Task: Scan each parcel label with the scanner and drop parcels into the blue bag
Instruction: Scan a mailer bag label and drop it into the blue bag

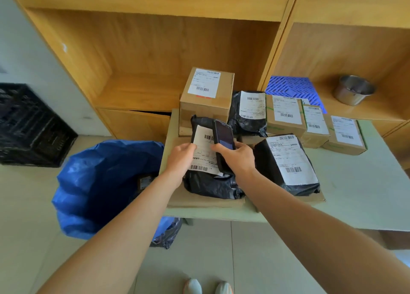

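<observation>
A black plastic parcel [210, 185] with a white label [203, 158] lies at the table's near left. My left hand [180, 157] grips its left edge at the label. My right hand [238, 158] holds a dark handheld scanner [224, 145] just over the label, screen up. The open blue bag [99, 182] stands on the floor left of the table, with a parcel visible inside it. More labelled parcels sit on the table: a tall cardboard box [206, 94], a black bag [248, 114], another black bag [288, 162], and small boxes [286, 116] to the right.
The pale green table [366, 193] stands against wooden shelving [155, 60]. A metal pot [353, 92] and a blue patterned sheet [290, 86] sit on the right shelf. A black crate [26, 127] stands on the floor at the left. My shoes [207, 286] show below.
</observation>
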A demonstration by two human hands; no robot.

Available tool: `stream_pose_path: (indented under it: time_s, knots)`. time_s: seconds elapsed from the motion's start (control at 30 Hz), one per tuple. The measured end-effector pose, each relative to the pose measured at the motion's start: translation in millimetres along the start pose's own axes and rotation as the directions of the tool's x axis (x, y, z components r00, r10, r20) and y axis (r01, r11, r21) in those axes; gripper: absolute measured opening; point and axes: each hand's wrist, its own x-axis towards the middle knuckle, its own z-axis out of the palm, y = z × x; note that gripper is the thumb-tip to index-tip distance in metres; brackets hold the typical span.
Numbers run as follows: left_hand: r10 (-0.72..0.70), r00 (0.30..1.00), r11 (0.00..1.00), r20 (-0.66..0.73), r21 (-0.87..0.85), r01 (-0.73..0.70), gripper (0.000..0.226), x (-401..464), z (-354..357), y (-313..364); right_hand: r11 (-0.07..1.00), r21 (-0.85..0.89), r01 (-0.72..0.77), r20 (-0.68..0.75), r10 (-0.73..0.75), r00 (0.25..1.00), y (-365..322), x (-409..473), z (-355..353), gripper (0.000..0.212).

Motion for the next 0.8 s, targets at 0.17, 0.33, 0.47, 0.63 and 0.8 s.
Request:
stream_pose_path:
  time_s: [0.17, 0.33, 0.47, 0.63, 0.8]
  knots:
    - [-0.058, 0.994, 0.998, -0.087, -0.034, 0.055, 0.015, -5.8, -66.7, -12.1, 0.998, -0.056, 0.038, 0.08, -0.034, 0.996, -22.2, -22.4, 56.9, 0.041]
    - [-0.091, 0.981, 0.995, -0.171, -0.043, 0.085, 0.018, -3.2, -147.2, -27.2, 0.997, -0.068, 0.023, 0.153, -0.012, 0.988, -35.2, -43.8, 138.1, 0.043]
    - [-0.139, 0.965, 0.99, -0.223, -0.051, 0.131, 0.018, 6.9, -206.5, -42.9, 0.995, -0.095, 0.039, 0.198, -0.019, 0.98, -34.6, -57.7, 201.2, 0.038]
    - [-0.213, 0.953, 0.977, -0.217, -0.068, 0.203, 0.035, 13.9, -247.0, -70.3, 0.991, -0.126, 0.046, 0.227, -0.016, 0.974, -22.7, -65.8, 248.3, 0.043]
    - [-0.149, 0.957, 0.989, -0.249, -0.059, 0.139, 0.024, 21.4, -267.3, -96.2, 0.961, -0.273, 0.046, 0.248, 0.024, 0.968, -3.4, -58.9, 263.8, 0.055]
